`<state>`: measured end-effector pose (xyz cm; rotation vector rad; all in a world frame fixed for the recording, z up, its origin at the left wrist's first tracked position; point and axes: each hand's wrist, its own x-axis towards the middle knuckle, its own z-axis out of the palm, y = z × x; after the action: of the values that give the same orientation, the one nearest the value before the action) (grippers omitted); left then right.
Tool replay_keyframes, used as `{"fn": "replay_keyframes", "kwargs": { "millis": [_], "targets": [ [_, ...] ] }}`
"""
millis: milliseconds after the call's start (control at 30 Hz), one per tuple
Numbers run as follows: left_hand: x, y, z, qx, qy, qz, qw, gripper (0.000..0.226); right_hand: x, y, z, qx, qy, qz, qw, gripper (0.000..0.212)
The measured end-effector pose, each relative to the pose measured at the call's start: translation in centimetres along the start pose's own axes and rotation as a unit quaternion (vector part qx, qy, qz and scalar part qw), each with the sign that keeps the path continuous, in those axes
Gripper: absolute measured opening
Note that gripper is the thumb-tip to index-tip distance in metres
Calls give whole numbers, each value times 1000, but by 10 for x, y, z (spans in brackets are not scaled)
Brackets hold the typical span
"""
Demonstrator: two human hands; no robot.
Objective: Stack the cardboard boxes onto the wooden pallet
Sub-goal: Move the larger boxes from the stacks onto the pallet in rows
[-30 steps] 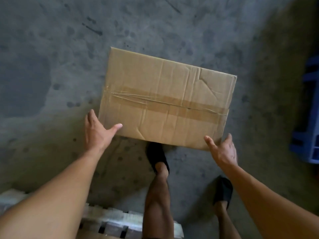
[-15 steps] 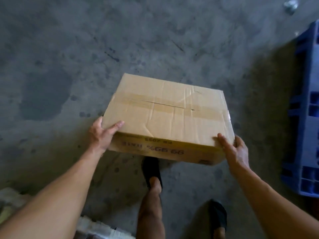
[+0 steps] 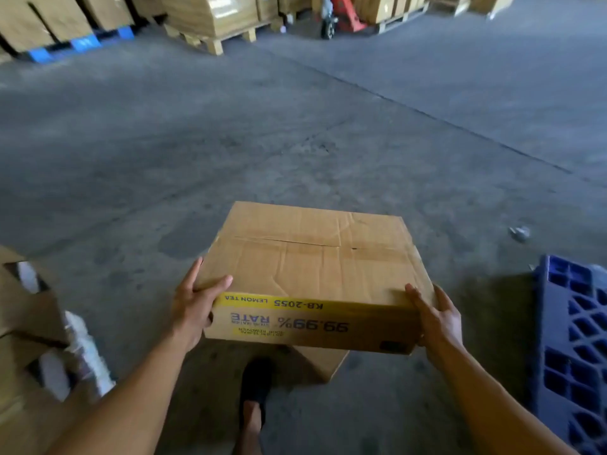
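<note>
Two hands: the left hand (image 3: 193, 310) and right hand (image 3: 437, 320) grip the near corners of the flat brown cardboard box with a yellow printed side panel (image 3: 315, 257). Each thumb lies over the top edge, and the other fingers wrap against the end faces.
Box position: clear of the grey concrete floor (image 3: 295, 142), held roughly level in front of the person. It is above the forward foot in a black shoe (image 3: 256, 385), and its printed side faces the wearer upside down.
Change: a second ago the box sat low by the floor with the hands only reaching its corners. It now rides higher, and the view has swung up from the floor to the warehouse.
Meaning: the pick-up looks done and the carry begun; the placing is still to come.
Beneath: a brown cardboard corner (image 3: 323, 362) shows on the floor under the held box, though I cannot tell what it belongs to.
Surroundings: a blue plastic lattice pallet (image 3: 571, 349) lies to the right, and blurred open brown cartons (image 3: 29, 310) stand to the left. Well apart across the floor are a loaded pale wooden pallet (image 3: 213, 44) and an orange pallet truck (image 3: 345, 18).
Destination: no free wooden pallet shows nearby, so the person will probably need to turn.
</note>
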<state>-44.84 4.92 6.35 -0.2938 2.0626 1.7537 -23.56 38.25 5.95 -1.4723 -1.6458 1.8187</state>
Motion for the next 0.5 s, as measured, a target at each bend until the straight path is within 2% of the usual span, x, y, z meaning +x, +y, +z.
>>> {"fn": "replay_keyframes", "kwargs": {
  "millis": [300, 500],
  "targets": [
    [-200, 40, -51, -115, 114, 117, 980, 79, -108, -79, -68, 33, -112, -149, 982, 82],
    [-321, 48, -91, -169, 184, 181, 951, 87, -184, -98, -96, 37, -170, -238, 956, 80]
  ]
}}
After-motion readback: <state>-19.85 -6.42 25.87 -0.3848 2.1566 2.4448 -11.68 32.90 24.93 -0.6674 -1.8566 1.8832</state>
